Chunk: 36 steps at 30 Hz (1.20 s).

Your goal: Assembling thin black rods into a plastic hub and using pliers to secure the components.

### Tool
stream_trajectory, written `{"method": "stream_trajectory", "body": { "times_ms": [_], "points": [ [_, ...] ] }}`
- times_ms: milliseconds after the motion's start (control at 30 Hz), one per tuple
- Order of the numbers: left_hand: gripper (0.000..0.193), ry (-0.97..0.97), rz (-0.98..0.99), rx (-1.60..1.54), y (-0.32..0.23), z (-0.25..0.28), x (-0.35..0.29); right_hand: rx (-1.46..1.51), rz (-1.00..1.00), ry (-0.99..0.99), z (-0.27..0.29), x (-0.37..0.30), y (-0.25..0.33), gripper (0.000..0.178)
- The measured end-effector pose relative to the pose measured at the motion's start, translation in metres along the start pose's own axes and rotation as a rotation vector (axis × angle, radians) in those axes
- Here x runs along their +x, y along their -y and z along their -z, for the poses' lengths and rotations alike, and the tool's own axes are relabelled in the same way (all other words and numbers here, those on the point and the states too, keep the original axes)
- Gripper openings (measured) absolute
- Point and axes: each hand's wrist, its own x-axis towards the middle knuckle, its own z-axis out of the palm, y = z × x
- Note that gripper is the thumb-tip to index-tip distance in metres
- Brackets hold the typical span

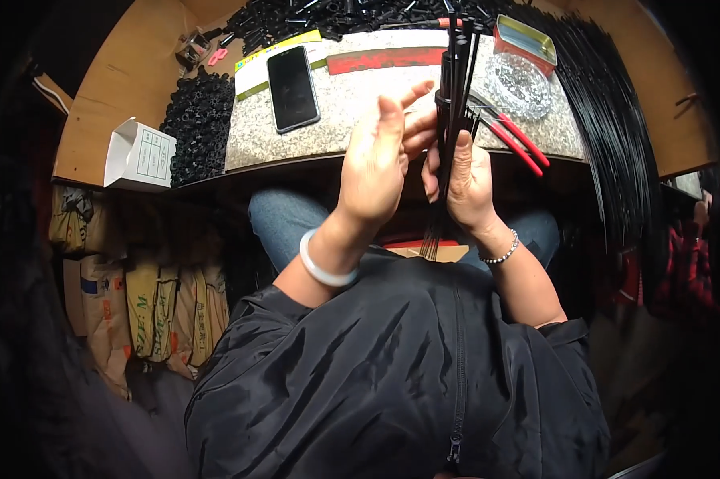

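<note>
A bundle of thin black rods (453, 88), with thicker black tubes among them, stands nearly upright in front of me above the work table's near edge. My right hand (469, 182) wraps round its lower part, thumb along the side, and thin wire-like ends poke out below the grip. My left hand (376, 164) is just left of the bundle, palm turned toward it, fingers stretched and apart. Its fingertips reach the bundle's side; whether they touch cannot be made out. Red-handled pliers (522, 145) lie on the table right behind my right hand.
On the speckled tabletop (256, 144) lie a phone (293, 89) and a red strip (388, 61). A clear glass dish (519, 86) and a tin (527, 46) stand right. Small black parts (200, 128) and a white box (141, 156) are left; long black rods (607, 104) overhang the right edge.
</note>
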Motion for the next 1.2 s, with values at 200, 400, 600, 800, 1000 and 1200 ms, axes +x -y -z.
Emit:
{"method": "stream_trajectory", "body": {
  "times_ms": [200, 400, 600, 800, 1000, 1200],
  "points": [
    [0.076, -0.044, -0.286, 0.230, 0.011, -0.014, -0.018, -0.069, 0.264, -0.159, -0.017, -0.009, -0.019, 0.049],
    [0.022, -0.191, -0.301, 0.317, 0.013, -0.013, -0.005, -0.156, 0.287, -0.138, -0.018, -0.012, -0.019, 0.043],
    [0.020, -0.161, -0.222, 0.064, 0.023, 0.005, -0.001, 0.353, 0.152, -0.200, -0.017, -0.019, -0.015, 0.010],
    [0.023, -0.122, -0.217, -0.009, 0.029, 0.009, 0.002, 0.325, 0.082, -0.178, -0.005, -0.017, -0.014, 0.013],
    [0.025, -0.105, -0.217, 0.004, 0.028, 0.006, 0.001, 0.423, 0.118, -0.181, -0.008, -0.016, -0.011, 0.016],
    [0.025, -0.122, -0.197, -0.047, 0.027, 0.003, -0.001, 0.413, 0.082, -0.078, 0.004, -0.018, -0.016, 0.017]
  ]
}}
